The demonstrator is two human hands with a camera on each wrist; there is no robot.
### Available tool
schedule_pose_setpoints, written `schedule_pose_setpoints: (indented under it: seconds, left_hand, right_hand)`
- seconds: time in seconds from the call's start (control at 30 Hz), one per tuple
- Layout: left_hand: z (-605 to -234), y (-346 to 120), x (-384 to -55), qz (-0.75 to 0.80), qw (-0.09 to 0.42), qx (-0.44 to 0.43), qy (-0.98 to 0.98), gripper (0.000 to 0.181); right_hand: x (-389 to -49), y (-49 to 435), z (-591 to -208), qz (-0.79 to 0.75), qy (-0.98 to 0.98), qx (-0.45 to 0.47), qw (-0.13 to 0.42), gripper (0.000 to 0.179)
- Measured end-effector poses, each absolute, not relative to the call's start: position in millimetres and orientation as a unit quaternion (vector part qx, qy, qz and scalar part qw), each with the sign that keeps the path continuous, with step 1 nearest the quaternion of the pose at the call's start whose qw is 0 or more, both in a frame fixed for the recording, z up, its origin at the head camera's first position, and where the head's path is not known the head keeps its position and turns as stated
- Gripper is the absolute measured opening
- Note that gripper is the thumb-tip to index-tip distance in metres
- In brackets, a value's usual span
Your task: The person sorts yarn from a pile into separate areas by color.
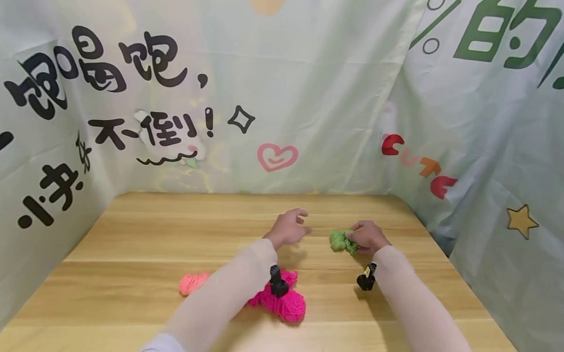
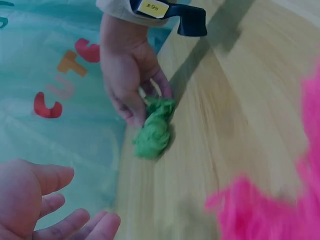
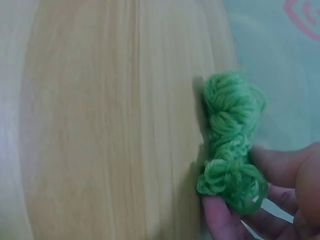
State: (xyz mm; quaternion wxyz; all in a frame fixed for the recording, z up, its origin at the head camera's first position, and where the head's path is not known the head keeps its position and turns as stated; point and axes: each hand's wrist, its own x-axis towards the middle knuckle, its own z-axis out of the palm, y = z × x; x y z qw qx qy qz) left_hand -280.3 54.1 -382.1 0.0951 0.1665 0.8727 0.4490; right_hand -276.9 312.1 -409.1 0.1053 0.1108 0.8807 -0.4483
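The green yarn [image 3: 232,102] seems light, soft, best held by the loops [image 3: 220,172] between the right hand [image 1: 369,236]'s pinching fingers; the left hand [image 1: 288,228] is spread.

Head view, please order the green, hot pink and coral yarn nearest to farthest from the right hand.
1. Green yarn, held in the right hand.
2. Hot pink yarn, to its lower left.
3. Coral yarn, farthest left.

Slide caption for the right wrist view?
Right hand grips one end of a green yarn bundle, wooden tabletop behind.
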Motion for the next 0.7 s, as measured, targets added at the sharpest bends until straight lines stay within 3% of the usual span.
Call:
schedule_pose_setpoints:
  seconds: [0.27,0.7]
  left_hand:
    - [-371.7,1.9,-273.3,0.429,0.084,0.172,0.883,0.050]
    - [-371.1,-66.9,-247.3,0.476,0.105,0.151,0.860,0.045]
  right_hand:
    - [-276.1,322.4,-403.9,-0.458,0.875,0.088,0.133,0.049]
    - [-256.6,329.1,-367.1,-0.464,0.877,0.025,0.123,0.055]
